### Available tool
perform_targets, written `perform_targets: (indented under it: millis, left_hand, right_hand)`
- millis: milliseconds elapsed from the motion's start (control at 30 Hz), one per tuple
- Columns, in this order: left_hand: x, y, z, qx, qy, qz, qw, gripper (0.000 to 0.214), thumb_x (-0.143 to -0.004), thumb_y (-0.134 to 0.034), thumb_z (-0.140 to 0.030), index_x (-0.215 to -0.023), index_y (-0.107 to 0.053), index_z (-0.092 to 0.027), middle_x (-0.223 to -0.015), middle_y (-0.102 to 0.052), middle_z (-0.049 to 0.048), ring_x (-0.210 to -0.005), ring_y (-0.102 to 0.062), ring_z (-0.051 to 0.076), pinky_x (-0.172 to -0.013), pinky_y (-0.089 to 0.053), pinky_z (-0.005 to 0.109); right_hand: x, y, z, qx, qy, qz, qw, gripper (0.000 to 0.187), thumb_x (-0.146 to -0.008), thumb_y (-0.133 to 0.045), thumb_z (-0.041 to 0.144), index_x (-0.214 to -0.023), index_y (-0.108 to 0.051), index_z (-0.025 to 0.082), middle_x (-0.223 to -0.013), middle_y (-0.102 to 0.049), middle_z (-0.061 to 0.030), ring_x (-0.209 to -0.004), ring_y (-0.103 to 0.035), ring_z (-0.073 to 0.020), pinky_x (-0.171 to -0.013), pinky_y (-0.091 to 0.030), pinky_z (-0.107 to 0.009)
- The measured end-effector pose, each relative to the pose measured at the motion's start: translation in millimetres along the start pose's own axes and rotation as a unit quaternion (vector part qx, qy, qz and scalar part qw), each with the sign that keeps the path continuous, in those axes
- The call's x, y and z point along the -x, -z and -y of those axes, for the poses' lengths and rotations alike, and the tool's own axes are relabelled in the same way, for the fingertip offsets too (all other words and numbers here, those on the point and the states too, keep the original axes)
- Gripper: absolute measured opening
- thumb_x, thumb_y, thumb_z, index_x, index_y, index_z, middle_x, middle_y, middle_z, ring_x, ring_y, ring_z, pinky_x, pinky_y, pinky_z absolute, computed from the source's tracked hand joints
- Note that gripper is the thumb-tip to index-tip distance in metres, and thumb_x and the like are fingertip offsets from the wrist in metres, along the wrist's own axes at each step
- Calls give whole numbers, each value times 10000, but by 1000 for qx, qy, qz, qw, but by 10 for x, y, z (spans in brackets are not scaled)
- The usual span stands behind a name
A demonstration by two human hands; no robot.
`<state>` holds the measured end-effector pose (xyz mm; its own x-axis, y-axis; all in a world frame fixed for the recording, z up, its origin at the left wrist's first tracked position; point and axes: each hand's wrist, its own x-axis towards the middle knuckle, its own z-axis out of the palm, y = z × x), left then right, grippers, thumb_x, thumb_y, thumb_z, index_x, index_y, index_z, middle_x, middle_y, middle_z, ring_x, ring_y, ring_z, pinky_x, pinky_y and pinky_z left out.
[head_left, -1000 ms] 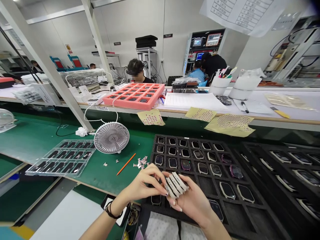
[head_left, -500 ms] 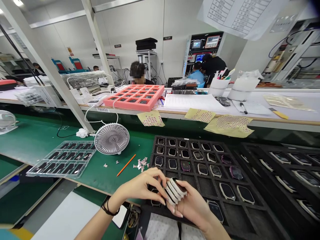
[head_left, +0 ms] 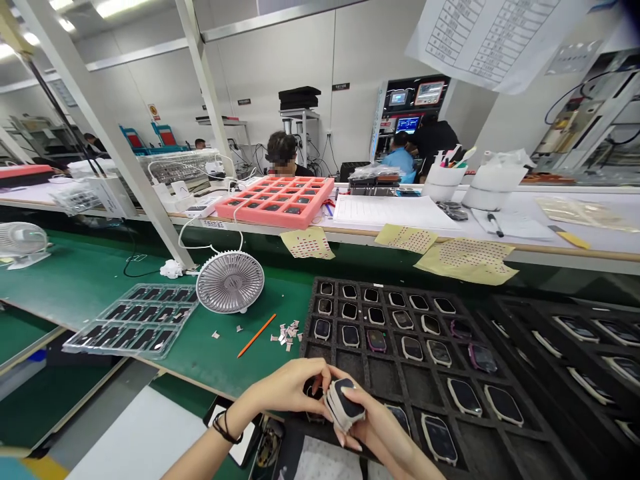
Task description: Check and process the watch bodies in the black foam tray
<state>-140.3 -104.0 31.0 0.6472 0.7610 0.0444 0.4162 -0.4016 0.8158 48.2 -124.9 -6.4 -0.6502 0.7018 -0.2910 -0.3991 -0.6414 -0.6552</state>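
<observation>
A small stack of smartwatch cases [head_left: 343,408] with pale frames and dark screens is held over the near left part of the black foam tray [head_left: 419,385]. My right hand [head_left: 383,427] wraps it from the right, its thumb lying across the top screen. On the other side, my left hand [head_left: 295,387] pinches the stack's left edge between thumb and fingers. Just behind the left fingers, another watch [head_left: 315,390] sits partly hidden in the tray. Other watches [head_left: 439,437] lie face up in the tray's compartments, a few with purple frames.
A second black tray of watches [head_left: 575,330] stands at right. Left of the near tray lie small white pieces [head_left: 287,335], an orange stick [head_left: 257,335], a fan [head_left: 230,282] and a clear tray of black parts [head_left: 135,320]. A shelf behind bears a pink foam tray [head_left: 275,212].
The stack has tilted so its top screen faces up more, with my right thumb moved onto it. My left fingers have closed in on its left edge. The view has shifted slightly.
</observation>
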Motion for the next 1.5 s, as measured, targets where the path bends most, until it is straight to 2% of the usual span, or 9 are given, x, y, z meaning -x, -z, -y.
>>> perform_targets:
  millis: [67,133,200,267,533,867,1100,1233,1500]
  left_hand:
    - [-2,98,94,24,20,-24,999,334,-743,-699,-446,-871,-544,-179,-856,-566,0,-716,-514,126,-624,-402,213]
    - [-18,232,220,-11,63,-97,993,265,-807,-635,-414,-894,-555,-177,-878,-566,9,-726,-528,132,-653,-426,229]
    - [-47,337,374,-120,130,-185,967,195,-889,-516,-363,-858,-568,-177,-853,-561,16,-724,-540,144,-679,-437,251]
    - [-85,361,533,-224,177,-226,931,203,-922,-444,-293,-830,-585,-179,-877,-563,38,-799,-555,174,-726,-445,276]
    - [-180,101,817,-295,229,-211,903,108,-842,-519,-113,-874,-603,-173,-1008,-541,74,-974,-503,228,-871,-426,338]
    - [-165,65,769,-265,320,-205,886,70,-808,-558,-125,-794,-610,-170,-953,-578,77,-992,-541,221,-831,-442,291]
    - [-134,-29,659,-263,339,-212,878,145,-832,-519,-132,-944,-609,-147,-1055,-582,111,-1045,-526,242,-867,-428,320]
    - [-140,-31,631,-254,348,-213,877,130,-810,-534,-112,-892,-623,-160,-1035,-603,107,-1066,-530,256,-859,-428,325]
    - [-191,45,676,-175,333,-248,893,147,-721,-561,-26,-713,-608,-166,-758,-666,42,-757,-636,187,-691,-457,259]
  right_hand:
    - [-27,2,26,-38,-2,-13,999,764,-744,-614,436,-1395,-320,165,-688,-642,-41,-432,-556,-154,-357,-228,-204]
    - [-19,-11,94,-64,8,-30,997,808,-747,-612,421,-1418,-256,145,-739,-660,-67,-446,-556,-158,-366,-240,-209]
    - [11,-24,175,-71,32,-43,996,820,-763,-605,406,-1430,-213,135,-800,-676,-98,-453,-546,-154,-383,-257,-218]
    - [44,-31,239,-71,57,-53,994,806,-783,-591,399,-1436,-197,138,-831,-682,-113,-456,-533,-151,-396,-267,-227]
    - [89,-34,275,-67,89,-54,992,719,-806,-572,387,-1421,-264,178,-842,-674,-86,-467,-523,-150,-424,-276,-249]
    - [86,-101,285,-68,131,-62,987,620,-847,-545,384,-1400,-328,206,-885,-665,-85,-522,-534,-157,-462,-322,-270]
    - [69,-121,237,-57,138,-55,987,592,-864,-533,376,-1395,-335,206,-911,-660,-90,-544,-540,-159,-485,-346,-280]
    - [70,-130,237,-58,135,-66,987,616,-848,-551,392,-1397,-333,217,-895,-659,-78,-540,-539,-161,-487,-348,-284]
    - [73,-129,229,-64,137,-73,986,622,-840,-555,391,-1392,-335,207,-862,-656,-71,-532,-526,-158,-480,-334,-279]
